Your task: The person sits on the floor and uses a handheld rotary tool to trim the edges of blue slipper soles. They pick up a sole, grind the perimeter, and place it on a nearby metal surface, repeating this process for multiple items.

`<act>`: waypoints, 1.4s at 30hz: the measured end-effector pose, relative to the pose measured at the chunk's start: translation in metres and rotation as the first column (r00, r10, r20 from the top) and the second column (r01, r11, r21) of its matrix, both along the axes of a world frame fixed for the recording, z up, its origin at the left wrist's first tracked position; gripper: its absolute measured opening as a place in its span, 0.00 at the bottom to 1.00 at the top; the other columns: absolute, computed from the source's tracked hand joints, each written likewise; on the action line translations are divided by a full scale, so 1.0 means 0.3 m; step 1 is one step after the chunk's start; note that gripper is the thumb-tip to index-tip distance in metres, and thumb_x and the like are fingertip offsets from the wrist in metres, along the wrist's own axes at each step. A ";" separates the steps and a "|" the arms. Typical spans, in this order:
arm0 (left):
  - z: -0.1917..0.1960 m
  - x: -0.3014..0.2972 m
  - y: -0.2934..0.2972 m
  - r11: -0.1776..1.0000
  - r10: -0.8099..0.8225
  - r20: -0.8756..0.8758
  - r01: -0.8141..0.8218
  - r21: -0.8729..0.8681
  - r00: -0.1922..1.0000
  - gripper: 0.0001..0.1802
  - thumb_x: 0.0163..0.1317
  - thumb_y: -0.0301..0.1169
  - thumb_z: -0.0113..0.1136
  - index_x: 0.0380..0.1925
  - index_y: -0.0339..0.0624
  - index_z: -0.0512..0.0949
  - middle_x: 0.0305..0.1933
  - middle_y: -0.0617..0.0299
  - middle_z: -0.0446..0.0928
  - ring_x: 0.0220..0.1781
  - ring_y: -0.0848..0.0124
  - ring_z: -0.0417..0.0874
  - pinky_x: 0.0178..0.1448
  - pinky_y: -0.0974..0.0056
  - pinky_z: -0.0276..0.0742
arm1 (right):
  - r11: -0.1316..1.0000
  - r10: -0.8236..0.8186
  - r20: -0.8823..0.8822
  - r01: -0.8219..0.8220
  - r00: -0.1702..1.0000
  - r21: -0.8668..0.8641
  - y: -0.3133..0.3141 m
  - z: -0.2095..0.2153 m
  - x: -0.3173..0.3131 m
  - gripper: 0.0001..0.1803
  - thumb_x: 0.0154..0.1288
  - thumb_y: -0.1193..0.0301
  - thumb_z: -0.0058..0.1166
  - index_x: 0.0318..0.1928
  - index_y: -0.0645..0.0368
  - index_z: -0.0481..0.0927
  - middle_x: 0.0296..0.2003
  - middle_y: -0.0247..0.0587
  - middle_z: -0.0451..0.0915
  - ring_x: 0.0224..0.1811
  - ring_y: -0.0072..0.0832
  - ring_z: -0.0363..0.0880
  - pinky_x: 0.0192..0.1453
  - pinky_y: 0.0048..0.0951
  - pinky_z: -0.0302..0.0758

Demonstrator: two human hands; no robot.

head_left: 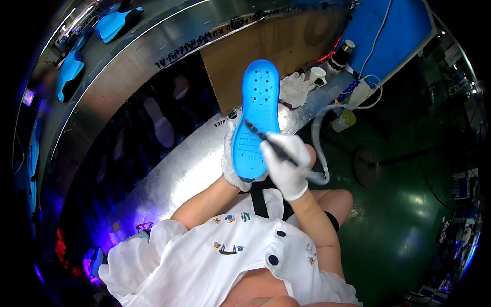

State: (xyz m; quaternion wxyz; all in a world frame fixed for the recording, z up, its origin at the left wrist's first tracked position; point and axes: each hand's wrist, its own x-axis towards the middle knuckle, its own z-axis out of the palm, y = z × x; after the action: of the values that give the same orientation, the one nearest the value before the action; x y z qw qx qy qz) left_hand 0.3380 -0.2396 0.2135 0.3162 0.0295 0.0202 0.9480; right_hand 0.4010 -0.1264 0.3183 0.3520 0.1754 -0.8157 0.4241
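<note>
Head view first, and from its left edge we find blue soles (70, 73) lying on a curved metal belt, blurred and partly cut off by the dark rim. Below it a dim recess holds pale sole shapes (162, 124) that we can barely make out. At centre, our left hand (232, 158), in a white glove, is mostly hidden behind the blue sole (257, 120) it grips upright by the heel, above the shiny metal desk (174, 174). Our right hand (286, 166), also gloved, is closed around a thin dark brush (268, 142) whose tip touches the sole's face. A pale hose (318, 148) curls just beside that hand. Farther right stand a white cup (318, 75) and a yellowish bottle (344, 120), then green glossy floor (409, 215).
</note>
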 end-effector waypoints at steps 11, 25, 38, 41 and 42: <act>0.122 0.023 -0.036 0.993 -0.118 -0.245 0.112 -0.040 0.962 0.42 0.66 0.64 0.39 0.64 0.38 0.63 0.60 0.35 0.69 0.49 0.48 0.79 0.53 0.48 0.80 | 0.989 0.142 0.056 -0.140 0.988 -0.050 -0.061 0.016 0.071 0.08 0.53 0.77 0.64 0.35 0.58 0.81 0.31 0.40 0.81 0.31 0.34 0.80 0.36 0.32 0.76; 0.099 0.030 -0.026 0.990 -0.009 -0.198 -0.019 -0.136 0.980 0.33 0.69 0.49 0.49 0.63 0.34 0.63 0.58 0.38 0.72 0.50 0.52 0.80 0.52 0.52 0.82 | 0.968 0.004 0.129 0.028 0.992 -0.248 -0.048 -0.046 0.050 0.08 0.54 0.77 0.64 0.34 0.61 0.80 0.29 0.43 0.81 0.31 0.37 0.81 0.35 0.33 0.76; 0.104 -0.012 -0.103 0.985 -0.111 -0.190 0.082 -0.154 0.976 0.46 0.63 0.67 0.41 0.66 0.38 0.60 0.57 0.32 0.70 0.47 0.47 0.81 0.44 0.48 0.83 | 0.847 0.266 0.325 -0.059 0.908 -0.528 -0.055 -0.012 0.099 0.08 0.57 0.81 0.60 0.38 0.63 0.80 0.30 0.40 0.81 0.32 0.24 0.82 0.37 0.24 0.78; 0.185 -0.044 -0.111 0.950 -0.259 -0.353 0.303 0.076 0.899 0.44 0.63 0.63 0.47 0.67 0.40 0.60 0.59 0.35 0.71 0.53 0.47 0.80 0.51 0.44 0.81 | 0.911 0.237 0.276 -0.115 0.931 -0.395 0.020 -0.057 0.080 0.10 0.58 0.82 0.61 0.42 0.65 0.79 0.32 0.43 0.82 0.33 0.28 0.83 0.39 0.26 0.79; 0.204 -0.040 -0.122 0.961 -0.277 -0.207 0.268 -0.068 0.938 0.43 0.64 0.61 0.47 0.68 0.41 0.59 0.60 0.38 0.71 0.55 0.46 0.79 0.54 0.43 0.79 | 0.954 0.265 0.200 -0.226 0.943 -0.199 0.033 -0.048 0.088 0.11 0.56 0.82 0.62 0.41 0.64 0.80 0.33 0.44 0.82 0.34 0.31 0.83 0.40 0.28 0.80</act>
State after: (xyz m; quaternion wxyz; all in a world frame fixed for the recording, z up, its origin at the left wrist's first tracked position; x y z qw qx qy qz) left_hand 0.3259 -0.2761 0.2747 0.4409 0.1279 0.0683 0.8858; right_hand 0.4275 -0.1165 0.3037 0.2158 0.1959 -0.7818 0.5513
